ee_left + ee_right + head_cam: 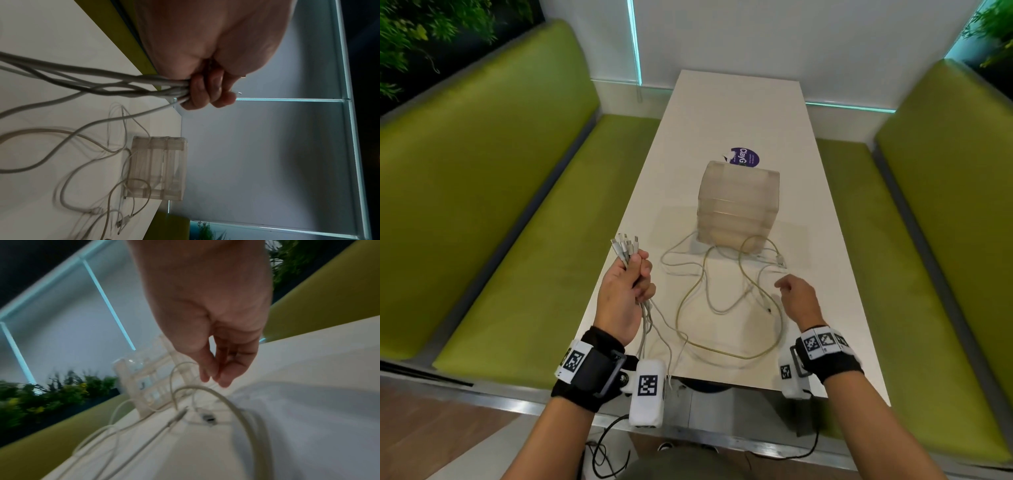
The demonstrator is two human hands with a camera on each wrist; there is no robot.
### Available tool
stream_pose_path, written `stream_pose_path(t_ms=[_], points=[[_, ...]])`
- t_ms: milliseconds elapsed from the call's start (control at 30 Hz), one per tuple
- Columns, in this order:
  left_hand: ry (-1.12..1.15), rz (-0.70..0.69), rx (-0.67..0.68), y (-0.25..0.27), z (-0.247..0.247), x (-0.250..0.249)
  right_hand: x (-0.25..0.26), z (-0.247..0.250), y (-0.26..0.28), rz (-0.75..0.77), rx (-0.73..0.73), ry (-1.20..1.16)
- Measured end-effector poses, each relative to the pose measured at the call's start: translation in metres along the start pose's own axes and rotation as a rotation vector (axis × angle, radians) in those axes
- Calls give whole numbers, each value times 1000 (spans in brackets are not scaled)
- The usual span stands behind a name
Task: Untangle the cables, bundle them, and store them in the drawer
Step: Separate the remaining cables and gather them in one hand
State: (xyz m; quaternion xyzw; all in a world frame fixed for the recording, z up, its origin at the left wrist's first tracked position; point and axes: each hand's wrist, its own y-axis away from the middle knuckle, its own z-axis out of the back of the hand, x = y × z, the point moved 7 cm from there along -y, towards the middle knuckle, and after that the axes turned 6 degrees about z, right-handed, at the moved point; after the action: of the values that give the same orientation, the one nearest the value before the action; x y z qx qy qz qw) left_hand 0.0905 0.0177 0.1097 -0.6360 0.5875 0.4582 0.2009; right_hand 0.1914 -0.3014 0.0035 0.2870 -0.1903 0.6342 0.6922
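— Head view first: where are the hands and the cables?

— Left hand (625, 294) sits left of centre in the frame, raised over the near left edge of the white tabletop (739, 113); its fingers are curled tight round a bundle of cable ends (625, 246), the plugs fanning out above the fist; the cords trail down from under the fist toward the lower edge of the tabletop. Right hand (799, 298) is right of centre, low over the tabletop, holding nothing; its fingers are loosely bent, tips pointing toward the loose cables (722, 294).

— And those loose ones?

— They lie in tangled loops across the middle of the frame, between the two hands; one yellowish cord makes the widest loop; several plugs lie at the right, just in front of the drawer unit (738, 205), a translucent stack of drawers standing at the centre of the tabletop, all of them closed as far as I can tell.

— Do the wrist views agree?

— Left wrist view shows the fingers (205, 92) clenched over the grey-white cords, which run off to the left edge of the frame; right wrist view, blurred, shows relaxed fingers (226, 374) above a cord loop, not touching it.

— Anything else?

— Green benches (482, 205) flank the tabletop; a purple sticker (744, 157) lies just behind the drawer unit.
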Motion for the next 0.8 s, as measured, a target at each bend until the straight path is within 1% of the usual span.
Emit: stream_pose_path(t_ms=[100,200,267,367,467,533,600,700,733,800], points=[[-6,5,3,1,-3,2,0,-13,1,-62,168,-3],[-11,8,8,2,-7,4,7,-25,5,-40,181,60],[-16,8,10,2,-7,4,11,-26,6,-26,153,103],[-23,6,11,1,-7,3,13,-12,3,-23,70,121],[-30,2,24,0,-8,2,23,16,1,94,-59,240],[-38,-1,34,-1,-10,3,36,39,4,191,-125,236],[-45,0,47,-2,-12,4,52,65,8,250,-187,113],[-62,1,65,-3,-17,4,75,111,22,292,-348,-234],[-69,2,71,-3,-19,4,84,124,28,307,-381,-348],[-74,5,79,-2,-23,2,104,142,41,361,-368,-556]])
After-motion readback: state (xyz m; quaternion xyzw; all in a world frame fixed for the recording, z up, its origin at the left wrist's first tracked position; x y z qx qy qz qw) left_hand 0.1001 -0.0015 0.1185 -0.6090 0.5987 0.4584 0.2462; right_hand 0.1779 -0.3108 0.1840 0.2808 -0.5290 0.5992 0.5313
